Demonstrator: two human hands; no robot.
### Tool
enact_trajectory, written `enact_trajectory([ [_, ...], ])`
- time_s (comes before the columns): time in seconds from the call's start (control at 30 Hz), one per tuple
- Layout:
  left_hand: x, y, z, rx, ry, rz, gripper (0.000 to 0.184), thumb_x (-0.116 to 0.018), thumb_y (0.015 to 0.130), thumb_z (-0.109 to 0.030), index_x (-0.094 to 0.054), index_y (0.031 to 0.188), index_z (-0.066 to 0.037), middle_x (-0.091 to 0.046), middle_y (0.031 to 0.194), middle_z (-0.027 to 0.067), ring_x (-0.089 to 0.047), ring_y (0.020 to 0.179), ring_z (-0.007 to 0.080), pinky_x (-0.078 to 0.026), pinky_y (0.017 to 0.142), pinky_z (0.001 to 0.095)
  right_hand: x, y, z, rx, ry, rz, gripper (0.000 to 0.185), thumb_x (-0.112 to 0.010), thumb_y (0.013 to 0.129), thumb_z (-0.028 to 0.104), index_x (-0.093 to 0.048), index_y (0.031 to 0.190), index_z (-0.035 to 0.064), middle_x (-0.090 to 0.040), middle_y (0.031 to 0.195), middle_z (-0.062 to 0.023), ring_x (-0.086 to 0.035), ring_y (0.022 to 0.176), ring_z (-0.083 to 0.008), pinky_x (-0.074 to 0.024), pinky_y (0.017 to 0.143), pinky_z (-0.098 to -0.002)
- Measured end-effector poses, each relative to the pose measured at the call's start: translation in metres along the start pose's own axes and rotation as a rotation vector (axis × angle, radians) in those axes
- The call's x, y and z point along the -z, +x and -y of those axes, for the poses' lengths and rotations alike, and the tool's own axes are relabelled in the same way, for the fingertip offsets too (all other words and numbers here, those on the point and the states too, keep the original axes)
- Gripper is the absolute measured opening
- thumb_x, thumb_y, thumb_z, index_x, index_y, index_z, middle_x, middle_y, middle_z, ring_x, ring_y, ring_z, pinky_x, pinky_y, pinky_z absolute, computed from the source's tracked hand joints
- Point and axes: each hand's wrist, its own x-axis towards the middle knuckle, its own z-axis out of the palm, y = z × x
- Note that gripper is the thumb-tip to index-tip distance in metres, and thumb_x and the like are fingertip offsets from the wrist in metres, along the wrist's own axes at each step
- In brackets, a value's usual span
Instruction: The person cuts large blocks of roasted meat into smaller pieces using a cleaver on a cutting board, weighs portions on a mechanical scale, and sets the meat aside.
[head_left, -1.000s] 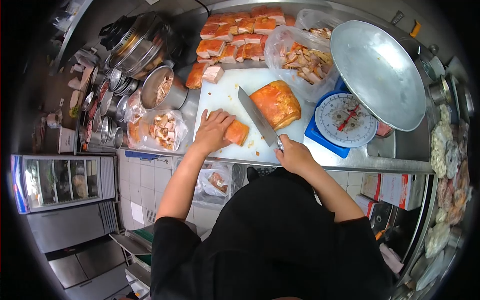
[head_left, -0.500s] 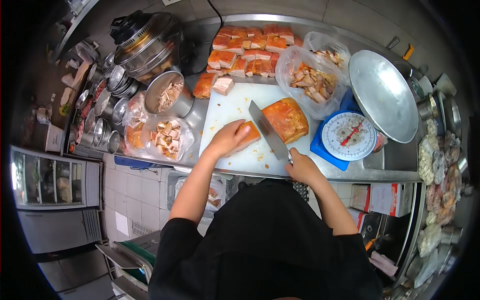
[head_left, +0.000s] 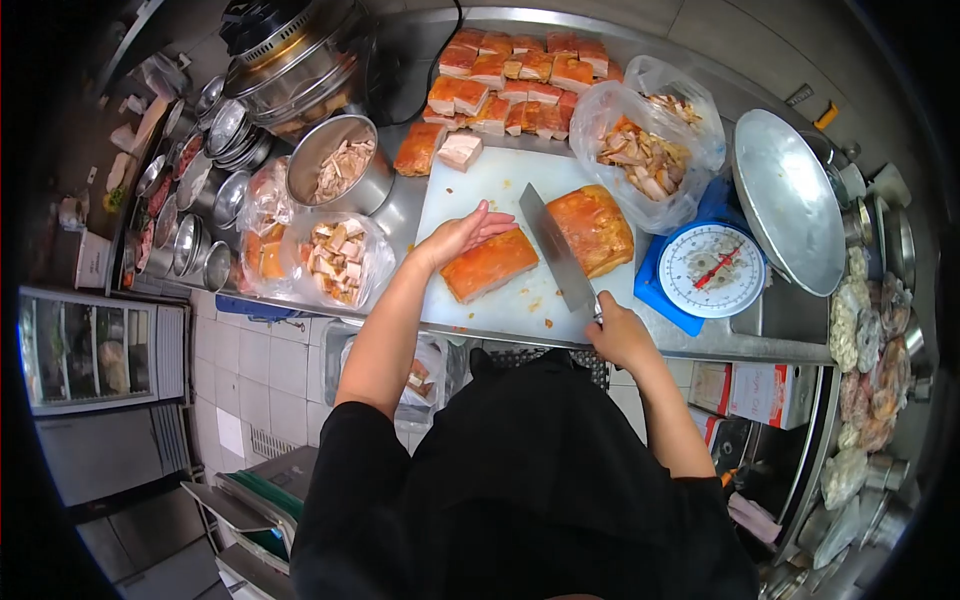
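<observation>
My right hand point(head_left: 622, 332) is closed round the handle of a wide-bladed cleaver point(head_left: 556, 250). The blade stands between two pieces of roast pork on the white cutting board point(head_left: 460, 200). To its right lies the larger roast pork chunk point(head_left: 592, 232), its browned skin upward. Left of the blade is a smaller roast pork slab point(head_left: 490, 265), with orange-brown skin and a pale cut side. My left hand point(head_left: 462, 237) is at this slab's far left edge, fingers stretched out toward the blade. Whether the fingertips touch the slab I cannot tell.
Rows of pork blocks point(head_left: 510, 85) fill the back counter. Bags of cut meat point(head_left: 645, 160) and a blue dial scale point(head_left: 712, 270) with a metal pan point(head_left: 785, 200) stand right. Left are a steel pot point(head_left: 340, 165), another meat bag point(head_left: 340, 262) and metal bowls point(head_left: 230, 135).
My left hand has come off the top of the smaller slab to its far edge, and its fingers have straightened. The cleaver stays beside the larger chunk. The view has shifted slightly.
</observation>
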Motion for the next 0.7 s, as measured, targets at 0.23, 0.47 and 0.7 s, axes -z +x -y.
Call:
enact_trajectory([
  [0.23, 0.004, 0.001, 0.004, -0.009, 0.027, 0.013, 0.077, -0.020, 0.107, -0.066, -0.048, 0.153, -0.011, -0.053, 0.153, 0.0031, -0.040, 0.146, 0.0159, -0.026, 0.119, 0.0330, 0.002, -0.002, 0.004, -0.032, 0.135, 0.059, 0.039, -0.062, 0.088, 0.017, -0.048, 0.120, -0.0004, -0.070, 0.098, -0.0326, -0.067, 0.095, -0.0498, -0.0523, 0.085, -0.0557],
  [0.47, 0.002, 0.001, 0.005, 0.020, 0.005, -0.026, 0.079, -0.019, 0.107, -0.067, -0.048, 0.152, -0.009, -0.054, 0.153, 0.0047, -0.041, 0.145, 0.0176, -0.025, 0.120, 0.0340, 0.000, -0.013, 0.010, -0.038, 0.162, -0.013, 0.035, -0.063, 0.088, 0.017, -0.051, 0.117, 0.0005, -0.069, 0.092, -0.0329, -0.067, 0.089, -0.0515, -0.0517, 0.082, -0.0567],
  [0.7, 0.003, -0.002, 0.007, -0.041, -0.038, -0.027, 0.078, -0.019, 0.108, -0.065, -0.049, 0.151, -0.007, -0.054, 0.151, 0.0056, -0.044, 0.143, 0.0184, -0.027, 0.121, 0.0342, 0.032, -0.078, 0.047, 0.000, 0.129, -0.021, 0.037, -0.065, 0.091, 0.021, -0.052, 0.121, 0.0039, -0.069, 0.084, -0.0302, -0.067, 0.082, -0.0518, -0.0512, 0.075, -0.0580],
])
